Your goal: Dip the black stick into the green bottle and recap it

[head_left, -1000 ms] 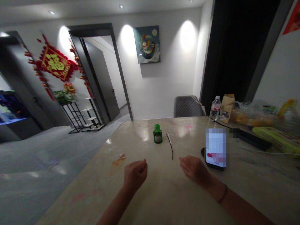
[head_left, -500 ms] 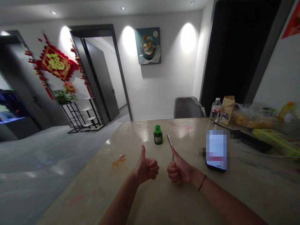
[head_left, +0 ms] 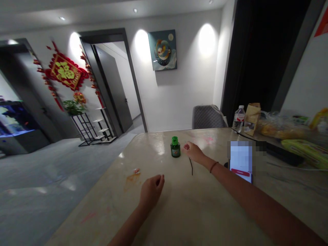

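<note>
A small dark-green bottle point(head_left: 175, 151) with a bright green cap stands upright on the table. Just to its right is my right hand point(head_left: 194, 152), palm down, its fingers loosely bent and somewhat blurred, the thumb side pointing at the bottle. I see a slight space between hand and bottle. A thin dark stick point(head_left: 191, 167) lies on the table, its far end hidden under that hand. Nearer to me, my left hand point(head_left: 151, 190) hovers low over the table, fingers curled in against the thumb, with nothing visible in them.
A phone point(head_left: 241, 160) with a lit, blurred-out screen stands at the right. Behind it are a water bottle point(head_left: 238, 119), a paper bag point(head_left: 252, 119) and plastic-wrapped goods point(head_left: 275, 126). Left of my hands lies a small scrap point(head_left: 136, 170) by an orange stain. A grey chair point(head_left: 208, 117) stands beyond the table.
Both hands have dropped their thumbs-up pose. My right hand has moved forward to beside the green bottle, over the stick's far end. My left hand has turned over and stayed near.
</note>
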The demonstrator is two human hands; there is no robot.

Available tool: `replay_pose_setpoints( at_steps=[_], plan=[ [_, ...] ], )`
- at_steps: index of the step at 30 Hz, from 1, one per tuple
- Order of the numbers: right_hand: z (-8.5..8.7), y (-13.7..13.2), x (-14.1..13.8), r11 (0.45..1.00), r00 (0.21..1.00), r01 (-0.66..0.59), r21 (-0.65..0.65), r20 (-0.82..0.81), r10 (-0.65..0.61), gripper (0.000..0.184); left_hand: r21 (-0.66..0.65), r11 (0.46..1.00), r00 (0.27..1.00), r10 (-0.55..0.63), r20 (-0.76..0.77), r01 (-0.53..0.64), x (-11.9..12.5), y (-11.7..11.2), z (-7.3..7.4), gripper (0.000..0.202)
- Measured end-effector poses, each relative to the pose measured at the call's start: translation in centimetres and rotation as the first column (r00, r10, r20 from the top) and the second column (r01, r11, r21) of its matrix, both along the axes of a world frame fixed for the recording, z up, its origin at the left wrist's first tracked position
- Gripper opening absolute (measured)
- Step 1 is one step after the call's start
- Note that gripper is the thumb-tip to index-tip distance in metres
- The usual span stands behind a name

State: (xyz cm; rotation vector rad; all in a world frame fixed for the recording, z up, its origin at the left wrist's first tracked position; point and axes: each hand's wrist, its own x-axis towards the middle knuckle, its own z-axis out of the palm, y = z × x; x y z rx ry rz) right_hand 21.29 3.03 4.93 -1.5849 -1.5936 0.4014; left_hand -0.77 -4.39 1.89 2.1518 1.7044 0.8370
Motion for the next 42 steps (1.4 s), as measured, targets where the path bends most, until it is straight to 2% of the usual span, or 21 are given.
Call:
replay_pose_setpoints(
  at_steps=[1, 3, 5, 7, 9, 13, 18, 22, 28, 35, 38, 42],
  plan=[
    [0.2, 1.0, -0.2, 1.000, 0.999, -0.002, -0.022, 0.037, 0.002, 0.024, 0.016, 1.000, 0.999, -0.007, -0.053, 0.008, -0.2, -0.4, -0.6, 0.038],
    [0.5, 2.7, -0.6, 0.997, 0.997, -0.049, -0.062, 0.060, 0.053, 0.043, 0.009, 0.994, 0.985, -0.104, -0.140, 0.107, -0.5, -1.0, -1.4, 0.038],
    [0.4, 4.1, -1.0, 0.990, 0.996, -0.083, -0.112, 0.034, 0.087, 0.061, 0.010, 0.987, 0.971, -0.159, -0.181, 0.163, -0.7, -1.3, -1.7, 0.039],
    [-0.1, 5.1, -1.6, 0.987, 0.996, -0.091, -0.133, -0.002, 0.092, 0.072, 0.017, 0.985, 0.968, -0.164, -0.188, 0.170, -0.8, -1.3, -1.7, 0.039],
    [-1.1, 5.7, -2.2, 0.987, 0.996, -0.085, -0.134, -0.033, 0.081, 0.074, 0.021, 0.988, 0.973, -0.148, -0.176, 0.155, -0.9, -1.1, -1.6, 0.039],
    [-3.1, 5.6, -3.2, 0.994, 0.999, -0.049, -0.100, -0.025, 0.047, 0.065, 0.022, 0.992, 0.981, -0.120, -0.154, 0.125, -1.0, -1.0, -1.6, 0.040],
    [-3.9, 4.8, -2.9, 0.998, 0.998, -0.026, -0.064, 0.058, 0.029, 0.064, -0.019, 0.986, 0.966, -0.168, -0.196, 0.167, -0.8, -1.2, -1.6, 0.041],
    [-4.1, 3.8, -2.7, 0.997, 0.994, -0.055, -0.052, 0.091, 0.059, 0.066, -0.017, 0.980, 0.953, -0.196, -0.232, 0.197, -0.7, -1.4, -1.7, 0.040],
    [-4.7, 0.9, -2.2, 0.989, 0.985, -0.137, 0.054, 0.109, 0.130, 0.063, -0.024, 0.966, 0.928, -0.254, -0.272, 0.257, -1.3, -1.6, -1.6, 0.040],
    [-4.6, -3.6, -0.7, 0.969, 0.971, -0.228, 0.096, 0.097, 0.218, 0.063, -0.028, 0.991, 0.953, -0.136, -0.270, 0.134, -2.0, -1.3, -1.3, 0.041],
    [-4.6, -5.6, -0.3, 0.949, 0.957, -0.289, 0.124, 0.064, 0.283, 0.059, -0.045, 0.988, 0.942, -0.156, -0.299, 0.149, -1.8, -1.4, -1.3, 0.041],
    [-4.5, -7.3, 0.1, 0.942, 0.950, -0.313, 0.117, 0.057, 0.308, 0.061, -0.038, 0.987, 0.929, -0.159, -0.334, 0.155, -1.6, -1.6, -1.3, 0.041]
  ],
)
